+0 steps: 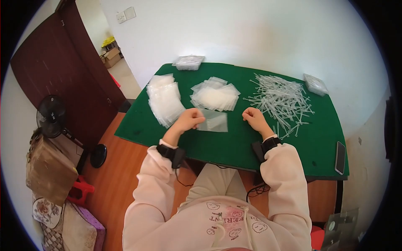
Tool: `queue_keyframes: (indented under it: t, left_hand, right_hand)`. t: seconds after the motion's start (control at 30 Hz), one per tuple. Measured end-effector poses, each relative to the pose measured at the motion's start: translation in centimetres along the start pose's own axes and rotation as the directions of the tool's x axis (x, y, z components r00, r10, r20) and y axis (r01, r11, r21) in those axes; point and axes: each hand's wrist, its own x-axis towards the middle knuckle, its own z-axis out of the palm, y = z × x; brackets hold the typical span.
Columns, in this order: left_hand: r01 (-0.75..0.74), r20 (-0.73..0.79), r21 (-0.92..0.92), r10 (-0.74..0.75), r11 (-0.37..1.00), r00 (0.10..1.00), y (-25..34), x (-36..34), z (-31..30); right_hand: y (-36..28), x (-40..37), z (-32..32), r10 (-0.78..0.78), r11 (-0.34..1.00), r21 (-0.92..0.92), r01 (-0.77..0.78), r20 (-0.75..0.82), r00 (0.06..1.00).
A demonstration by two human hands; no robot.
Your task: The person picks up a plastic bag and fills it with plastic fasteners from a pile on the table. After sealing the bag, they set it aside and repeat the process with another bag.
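My left hand pinches the left edge of a clear plastic bag, which lies out flat to the right over the green table. My right hand is curled closed a little to the right of that bag, apart from it; whether anything small is between its fingers I cannot make out. Beyond it spreads a heap of thin clear plastic sticks with looped ends. A fanned pile of clear bags sits behind the held bag. Another long stack of bags lies beyond my left hand.
The green-covered table stands against a white wall. Clear packs rest at its back left and right. A phone lies near the right edge. On the floor at left are a black fan and a red stool.
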Motion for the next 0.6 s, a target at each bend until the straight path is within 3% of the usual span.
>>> queue_keyframes:
  t: [0.13, 0.3, 0.4, 0.47, 0.5, 0.53, 0.57, 0.6]
  left_hand:
    - [0.078, -0.333, 0.039, -0.061, 0.996, 0.941, -1.9, -3.6, -5.8]
    - [0.205, -0.512, 0.211, -0.071, 0.956, 0.856, -4.5, -5.6, -10.1]
    - [0.191, -0.583, 0.415, 0.099, 0.889, 0.806, -5.1, -5.9, -10.2]
    - [0.293, -0.614, 0.626, 0.225, 0.722, 0.757, -3.1, -6.2, -9.2]
    - [0.253, -0.592, 0.688, 0.325, 0.68, 0.738, -2.6, -6.2, -8.7]
    - [0.216, -0.567, 0.744, 0.427, 0.632, 0.705, -2.0, -6.0, -8.0]
    - [0.176, -0.539, 0.752, 0.439, 0.635, 0.719, -0.7, -5.4, -6.7]
    - [0.035, -0.462, 0.736, 0.463, 0.676, 0.756, 0.7, -5.1, -5.4]
  right_hand:
    - [-0.3, 0.1, -0.2, 0.023, 0.998, -0.053, -0.022, 0.019, 1.0]
    - [0.2, 0.2, 0.2, 0.025, 0.999, -0.039, -0.024, 0.03, 0.999]
    - [0.5, 0.3, -0.1, 0.001, 1.0, -0.025, -0.001, 0.007, 1.0]
    - [0.6, 0.4, 0.1, -0.055, 0.995, -0.087, 0.057, 0.028, 0.998]
    - [1.1, 0.3, 0.1, -0.097, 0.987, -0.124, 0.103, 0.056, 0.994]
    - [0.4, -0.1, 0.2, -0.04, 0.981, -0.187, 0.054, 0.077, 0.996]
    - [-0.2, -0.1, 0.2, 0.011, 0.97, -0.243, 0.014, 0.1, 0.995]
    - [-0.8, -0.3, 0.4, 0.022, 0.95, -0.313, 0.014, 0.112, 0.993]
